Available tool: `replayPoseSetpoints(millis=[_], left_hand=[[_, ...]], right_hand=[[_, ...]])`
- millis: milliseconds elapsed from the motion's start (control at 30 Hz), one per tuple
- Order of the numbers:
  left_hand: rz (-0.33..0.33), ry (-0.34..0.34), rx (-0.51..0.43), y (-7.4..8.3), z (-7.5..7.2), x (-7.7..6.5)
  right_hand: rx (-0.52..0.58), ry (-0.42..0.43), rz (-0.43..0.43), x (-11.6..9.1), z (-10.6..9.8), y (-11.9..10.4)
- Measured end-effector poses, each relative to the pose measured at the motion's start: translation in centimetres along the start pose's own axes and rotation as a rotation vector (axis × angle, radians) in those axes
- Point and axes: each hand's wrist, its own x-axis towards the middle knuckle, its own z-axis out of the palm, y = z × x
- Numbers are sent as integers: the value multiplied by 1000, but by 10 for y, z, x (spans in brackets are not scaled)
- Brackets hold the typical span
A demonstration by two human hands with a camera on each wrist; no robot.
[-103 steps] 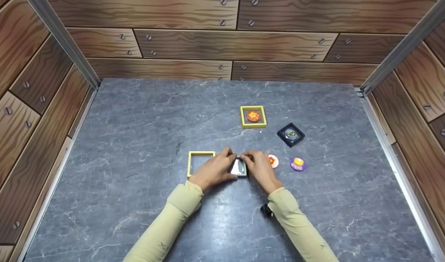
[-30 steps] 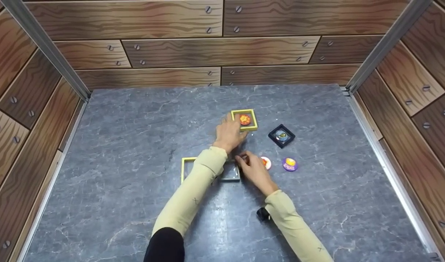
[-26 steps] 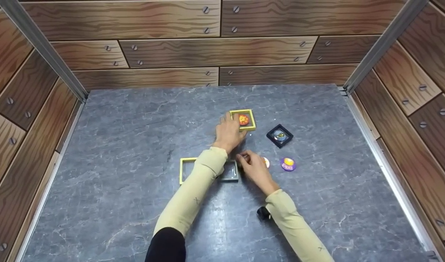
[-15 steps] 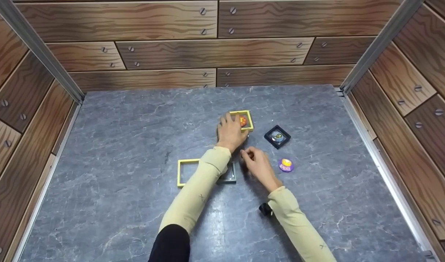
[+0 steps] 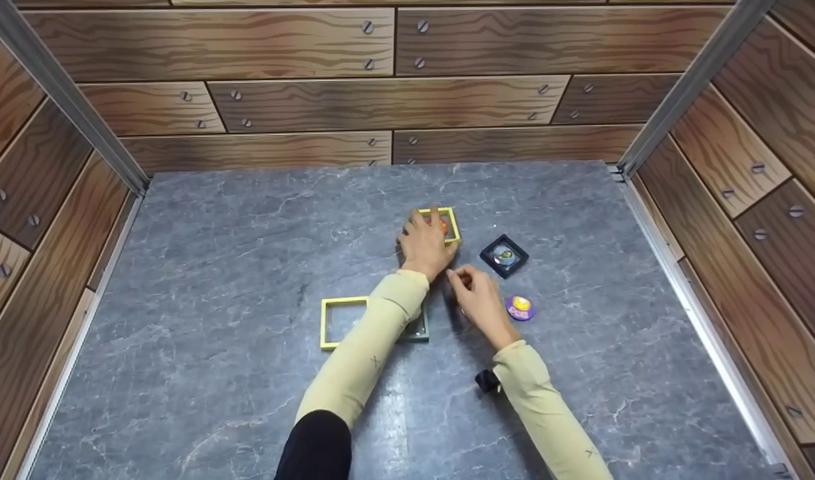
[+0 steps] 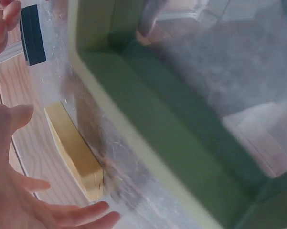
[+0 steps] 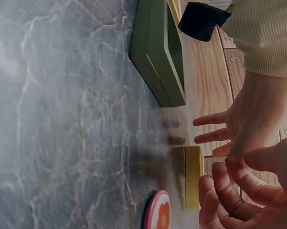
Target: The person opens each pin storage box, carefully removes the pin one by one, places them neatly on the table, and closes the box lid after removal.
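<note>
My left hand [image 5: 426, 247] reaches over a small yellow display frame [image 5: 455, 227] holding an orange round badge [image 5: 443, 225]. In the left wrist view its fingers are spread near the yellow frame [image 6: 76, 152]; contact cannot be told. Lower right of it, my right hand [image 5: 479, 300] is loosely curled, with nothing visible in its fingers. In the right wrist view a white badge with a red flower [image 7: 162, 214] lies near this hand. Beneath my left forearm stands a dark green frame [image 5: 427, 328], partly hidden; it looms large in the left wrist view.
A larger yellow frame [image 5: 323, 325] lies left of the green one, partly behind my sleeve. On the right are a black frame [image 5: 519, 265] with a blue badge inside and a purple badge [image 5: 520, 309]. Wood-patterned walls [image 5: 301, 107] surround the grey tabletop [image 5: 234, 267].
Both hands were at the green frame. My left hand has gone up to the small yellow frame. My right hand has left the green frame, moving slightly up and right. The head view has shifted.
</note>
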Motion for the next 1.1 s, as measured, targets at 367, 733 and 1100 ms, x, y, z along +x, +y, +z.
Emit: replayPoseSetpoints(millis=[367,733,1100], left_hand=[[-9,-65,47,14,-4,5],[-74,-124,137,28,-1,13],[-91,-93,167,27,12,17]], right_hand=[[11,49,-20,-1,-8,5],[15,43,26,-2,-15,12],[11,59,21,-5,-13,16]])
